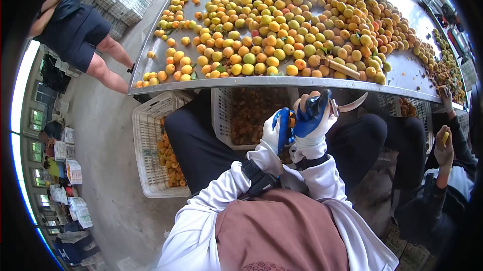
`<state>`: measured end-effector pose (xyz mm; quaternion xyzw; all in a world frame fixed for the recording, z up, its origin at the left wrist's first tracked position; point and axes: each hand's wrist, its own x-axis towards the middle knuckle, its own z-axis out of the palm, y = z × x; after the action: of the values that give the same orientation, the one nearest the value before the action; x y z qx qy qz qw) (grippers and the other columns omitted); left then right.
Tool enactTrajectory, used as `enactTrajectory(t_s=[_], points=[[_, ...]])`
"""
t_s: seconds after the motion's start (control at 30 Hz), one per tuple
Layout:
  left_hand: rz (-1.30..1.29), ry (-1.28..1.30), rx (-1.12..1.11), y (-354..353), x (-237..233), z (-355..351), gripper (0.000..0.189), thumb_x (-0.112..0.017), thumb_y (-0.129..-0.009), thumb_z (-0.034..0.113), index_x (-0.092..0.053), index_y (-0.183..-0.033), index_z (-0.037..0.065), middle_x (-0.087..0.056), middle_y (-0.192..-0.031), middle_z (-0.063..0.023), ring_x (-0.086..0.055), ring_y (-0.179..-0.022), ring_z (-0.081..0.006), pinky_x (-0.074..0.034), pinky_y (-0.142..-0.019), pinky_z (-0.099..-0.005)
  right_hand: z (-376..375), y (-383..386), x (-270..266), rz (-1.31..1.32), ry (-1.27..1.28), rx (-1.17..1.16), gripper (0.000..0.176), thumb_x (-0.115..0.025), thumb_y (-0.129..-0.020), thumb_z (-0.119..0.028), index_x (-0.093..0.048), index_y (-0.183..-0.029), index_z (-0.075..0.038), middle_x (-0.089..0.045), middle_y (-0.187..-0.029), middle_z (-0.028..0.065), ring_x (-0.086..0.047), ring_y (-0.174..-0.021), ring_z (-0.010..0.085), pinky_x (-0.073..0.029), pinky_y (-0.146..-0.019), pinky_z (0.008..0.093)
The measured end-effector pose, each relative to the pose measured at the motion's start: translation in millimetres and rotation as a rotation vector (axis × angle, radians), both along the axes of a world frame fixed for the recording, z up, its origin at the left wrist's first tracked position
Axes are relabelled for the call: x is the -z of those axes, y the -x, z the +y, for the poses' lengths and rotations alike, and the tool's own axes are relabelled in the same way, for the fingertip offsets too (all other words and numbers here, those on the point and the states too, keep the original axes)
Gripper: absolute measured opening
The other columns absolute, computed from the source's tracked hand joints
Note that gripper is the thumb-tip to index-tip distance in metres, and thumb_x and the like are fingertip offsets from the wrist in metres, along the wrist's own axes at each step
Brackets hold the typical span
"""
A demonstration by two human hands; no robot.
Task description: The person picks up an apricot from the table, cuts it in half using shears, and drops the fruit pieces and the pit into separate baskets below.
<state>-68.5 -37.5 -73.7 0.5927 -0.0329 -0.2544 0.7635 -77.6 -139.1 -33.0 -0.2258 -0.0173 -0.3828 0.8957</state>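
Both my hands are gloved in white with blue coating and meet above my lap, just below the table's edge. My left hand point(278, 131) is closed around an apricot point(292, 119), of which only a bit of orange shows. My right hand point(313, 120), its fingertips partly bare, grips a knife with a curved blade point(353, 103) pointing right, away from the fruit. The knife's handle is mostly hidden by the fingers. Past my hands, many yellow-orange apricots point(249, 59) lie on the metal table point(241, 83).
A wooden stick-like piece point(340, 68) lies among the apricots. At my left stands a white crate point(142, 163) with orange fruit pieces; another crate point(220, 120) below the table holds brownish bits. A co-worker's hand point(444, 151) at right holds yellow fruit. A person point(80, 34) stands at left.
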Motion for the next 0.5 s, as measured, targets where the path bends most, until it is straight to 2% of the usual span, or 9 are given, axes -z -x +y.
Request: enactTrajectory(t_s=[0.07,0.13,0.17,0.2,0.23,0.27,0.3,0.33,0.5], points=[[-0.042,-0.011,0.018,-3.3,13.5,1.8,0.041,-0.052,-0.103,0.044,-0.064,-0.105,0.005,-0.063,-0.085,-0.0014,-0.056,-0.070,-0.0066,-0.048,-0.060,-0.0233,4.2,-0.8,6.4,0.151,0.104,0.084,0.024,-0.062,-0.098,-0.024,-0.060,-0.095,0.000,-0.060,-0.074,0.0078,-0.056,-0.058,0.0154,-0.044,-0.051,0.0266],[-0.361,-0.058,-0.068,-4.3,24.8,-0.9,0.038,-0.052,-0.104,0.040,-0.064,-0.104,0.004,-0.062,-0.085,-0.0004,-0.054,-0.071,-0.0062,-0.047,-0.061,-0.0237,6.8,-4.7,28.6,0.219,0.135,0.108,0.024,-0.062,-0.097,-0.023,-0.060,-0.098,0.001,-0.062,-0.076,0.0090,-0.057,-0.060,0.0153,-0.046,-0.053,0.0263],[-0.363,-0.058,-0.070,-3.3,27.2,-1.6,0.038,-0.052,-0.104,0.040,-0.064,-0.104,0.004,-0.062,-0.085,-0.0004,-0.054,-0.071,-0.0062,-0.047,-0.061,-0.0237,8.7,-6.2,28.8,0.290,0.163,0.133,0.023,-0.063,-0.097,-0.021,-0.061,-0.101,0.002,-0.064,-0.079,0.0102,-0.059,-0.062,0.0152,-0.047,-0.054,0.0260],[-0.403,-0.066,-0.111,-2.6,29.1,-2.2,0.038,-0.051,-0.104,0.039,-0.063,-0.103,0.003,-0.061,-0.084,0.0000,-0.053,-0.072,-0.0060,-0.047,-0.061,-0.0239,10.2,-10.5,28.6,0.321,0.184,0.143,0.024,-0.059,-0.099,-0.026,-0.059,-0.095,-0.002,-0.059,-0.073,0.0053,-0.053,-0.056,0.0142,-0.043,-0.051,0.0278],[-0.451,-0.074,-0.158,-5.3,29.8,-1.5,0.037,-0.050,-0.105,0.038,-0.063,-0.102,0.003,-0.061,-0.083,0.0005,-0.052,-0.073,-0.0058,-0.047,-0.062,-0.0241,8.9,-15.4,26.4,0.310,0.185,0.137,0.024,-0.059,-0.099,-0.026,-0.059,-0.095,-0.002,-0.059,-0.073,0.0053,-0.053,-0.056,0.0142,-0.043,-0.051,0.0278],[-0.457,-0.077,-0.164,-4.6,29.3,-0.9,0.037,-0.050,-0.105,0.038,-0.063,-0.102,0.003,-0.061,-0.083,0.0005,-0.052,-0.073,-0.0058,-0.047,-0.062,-0.0241,6.4,-15.8,15.7,0.206,-0.043,0.009,0.025,-0.055,-0.100,-0.028,-0.056,-0.090,-0.005,-0.054,-0.069,0.0033,-0.047,-0.053,0.0140,-0.039,-0.049,0.0292],[-0.394,-0.077,-0.157,-3.6,26.4,-0.4,0.037,-0.050,-0.105,0.038,-0.063,-0.100,0.003,-0.060,-0.082,0.0011,-0.052,-0.072,-0.0060,-0.046,-0.061,-0.0242,3.4,-16.0,5.8,0.100,-0.271,-0.122,0.028,-0.051,-0.102,-0.031,-0.053,-0.086,-0.008,-0.049,-0.065,0.0012,-0.041,-0.050,0.0139,-0.036,-0.047,0.0305],[-0.331,-0.077,-0.149,-4.0,22.9,1.0,0.038,-0.050,-0.105,0.038,-0.063,-0.099,0.003,-0.059,-0.081,0.0017,-0.052,-0.071,-0.0062,-0.046,-0.060,-0.0242,-1.2,-16.2,-0.6,0.231,-0.288,-0.146,0.033,-0.045,-0.103,-0.036,-0.046,-0.079,-0.013,-0.040,-0.061,0.0006,-0.032,-0.048,0.0146,-0.030,-0.047,0.0325],[-0.041,-0.025,-0.134,-3.9,1.2,1.7,0.038,-0.051,-0.104,0.040,-0.065,-0.093,0.006,-0.059,-0.079,0.0027,-0.051,-0.066,-0.0075,-0.044,-0.057,-0.0245,-10.0,-14.7,-0.4,0.116,-0.390,-0.361,0.040,-0.044,-0.104,-0.038,-0.046,-0.072,-0.015,-0.038,-0.061,-0.0030,-0.031,-0.047,0.0132,-0.031,-0.050,0.0325]])
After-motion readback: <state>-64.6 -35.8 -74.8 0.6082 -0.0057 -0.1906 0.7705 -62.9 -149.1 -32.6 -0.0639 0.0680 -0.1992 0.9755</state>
